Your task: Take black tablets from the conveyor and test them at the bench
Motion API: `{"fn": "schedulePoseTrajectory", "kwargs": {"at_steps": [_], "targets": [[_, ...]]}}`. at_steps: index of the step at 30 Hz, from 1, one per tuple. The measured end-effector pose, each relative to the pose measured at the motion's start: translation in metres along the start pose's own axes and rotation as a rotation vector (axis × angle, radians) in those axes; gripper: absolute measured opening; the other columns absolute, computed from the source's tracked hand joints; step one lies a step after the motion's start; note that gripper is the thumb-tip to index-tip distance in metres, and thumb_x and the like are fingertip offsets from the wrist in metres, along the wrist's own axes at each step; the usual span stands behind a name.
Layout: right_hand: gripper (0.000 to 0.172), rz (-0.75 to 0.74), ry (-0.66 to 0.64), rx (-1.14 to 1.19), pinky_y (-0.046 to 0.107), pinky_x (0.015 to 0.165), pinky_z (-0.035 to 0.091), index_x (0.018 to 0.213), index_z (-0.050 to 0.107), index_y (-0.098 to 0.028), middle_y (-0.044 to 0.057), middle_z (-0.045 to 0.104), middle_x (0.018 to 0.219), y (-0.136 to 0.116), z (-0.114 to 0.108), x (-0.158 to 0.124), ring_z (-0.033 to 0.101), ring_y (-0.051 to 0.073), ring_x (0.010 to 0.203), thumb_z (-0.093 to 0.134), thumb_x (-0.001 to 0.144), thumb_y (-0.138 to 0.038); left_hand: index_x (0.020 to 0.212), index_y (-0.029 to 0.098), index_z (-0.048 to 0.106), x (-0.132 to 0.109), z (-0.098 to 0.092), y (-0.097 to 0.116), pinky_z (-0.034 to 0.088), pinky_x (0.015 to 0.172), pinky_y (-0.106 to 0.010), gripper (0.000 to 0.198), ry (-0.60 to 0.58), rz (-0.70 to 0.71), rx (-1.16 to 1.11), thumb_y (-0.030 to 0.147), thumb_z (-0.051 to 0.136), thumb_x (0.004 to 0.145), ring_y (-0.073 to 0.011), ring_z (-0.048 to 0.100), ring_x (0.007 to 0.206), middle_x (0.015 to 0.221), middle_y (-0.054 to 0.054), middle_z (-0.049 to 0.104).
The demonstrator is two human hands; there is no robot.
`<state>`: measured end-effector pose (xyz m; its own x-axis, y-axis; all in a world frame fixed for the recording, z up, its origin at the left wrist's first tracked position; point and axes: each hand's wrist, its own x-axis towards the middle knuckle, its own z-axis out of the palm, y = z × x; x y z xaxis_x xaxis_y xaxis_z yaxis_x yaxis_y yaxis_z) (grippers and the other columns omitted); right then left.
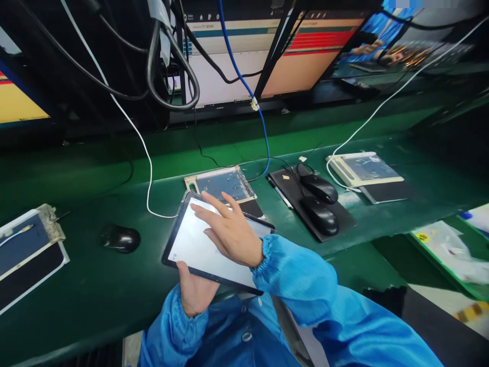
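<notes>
A: Tablet (193, 229): position?

B: In the left hand (196, 291), which grips its near left corner. Thumb on the front bezel; the rest of that hand passes underneath, fingers hidden.

A: State of the right hand (239, 234)?

B: Over the screen, palm down, fingers loosely spread, grasping nothing. Tablet directly beneath it, lit white display visible mostly to its left. Fingertip contact with the glass: cannot tell.

A: Surroundings, taken from the right hand?

B: Just beyond it, a worn frame with a blue-grey panel (223, 184), partly covered by the tablet. To its right, a black pad (281, 189) bearing two computer mice (320, 218). Farther right, well apart, a second framed panel (370, 168), a thin white lead (378, 109) running down to it.

A: And from the left hand?

B: Well to its left, a single black mouse (121, 238) on the green bench top (110, 285). Above and left of the hand, a white cable (143, 145) descends, loops and reaches the tablet's left edge. Plugged in or merely beside it: cannot tell.

A: Sleeves?

B: Blue (298, 275), gathered cuffs at both wrists.
</notes>
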<state>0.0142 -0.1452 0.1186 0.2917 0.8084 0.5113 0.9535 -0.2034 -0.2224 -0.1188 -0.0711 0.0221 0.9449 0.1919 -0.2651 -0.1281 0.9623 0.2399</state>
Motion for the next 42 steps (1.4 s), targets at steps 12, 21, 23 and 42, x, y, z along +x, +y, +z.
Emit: {"fn": "schedulePoseTrajectory", "kwargs": {"at_steps": [12, 21, 23, 42], "targets": [[0.040, 0.306, 0.103, 0.061, 0.051, 0.102, 0.034, 0.139, 0.037, -0.018, 0.012, 0.049, 0.135, 0.004, -0.024, -0.095, 0.036, 0.030, 0.132, 0.039, 0.099, -0.020, 0.133, 0.030, 0.053, 0.000, 0.008, 0.002, 0.023, 0.114, -0.055, 0.072, -0.067, -0.024, 0.001, 0.070, 0.063, 0.073, -0.0358, 0.042, 0.129, 0.134, -0.008, 0.053], [0.039, 0.469, 0.158, 0.145, 0.049, 0.103, 0.033, 0.140, 0.041, -0.017, 0.014, 0.047, 0.137, -0.016, -0.033, -0.124, 0.038, 0.030, 0.129, 0.039, 0.101, -0.022, 0.127, 0.030, 0.059, 0.006, 0.011, 0.003, 0.032, 0.110, -0.054, 0.068, -0.012, -0.018, 0.015, 0.071, 0.062, 0.073, -0.0336, 0.049, 0.123, 0.128, -0.008, 0.058], [0.038, 0.443, 0.154, 0.141, 0.049, 0.104, 0.033, 0.139, 0.041, -0.016, 0.013, 0.049, 0.135, -0.021, -0.034, -0.128, 0.040, 0.029, 0.128, 0.037, 0.102, -0.024, 0.127, 0.029, 0.058, 0.006, 0.012, 0.003, 0.032, 0.110, -0.052, 0.069, 0.013, -0.029, 0.005, 0.072, 0.061, 0.074, -0.0327, 0.049, 0.123, 0.129, -0.008, 0.058], [0.040, 0.114, -0.199, 0.118, 0.057, 0.114, -0.008, 0.135, 0.042, -0.006, 0.006, 0.045, 0.141, -0.054, 0.003, -0.119, 0.015, 0.030, 0.140, 0.025, 0.104, -0.025, 0.115, 0.029, 0.067, 0.007, 0.008, 0.004, 0.044, 0.100, -0.051, 0.076, 0.179, -0.023, 0.136, 0.079, 0.067, 0.058, -0.0343, 0.056, 0.113, 0.125, -0.009, 0.060]]}}
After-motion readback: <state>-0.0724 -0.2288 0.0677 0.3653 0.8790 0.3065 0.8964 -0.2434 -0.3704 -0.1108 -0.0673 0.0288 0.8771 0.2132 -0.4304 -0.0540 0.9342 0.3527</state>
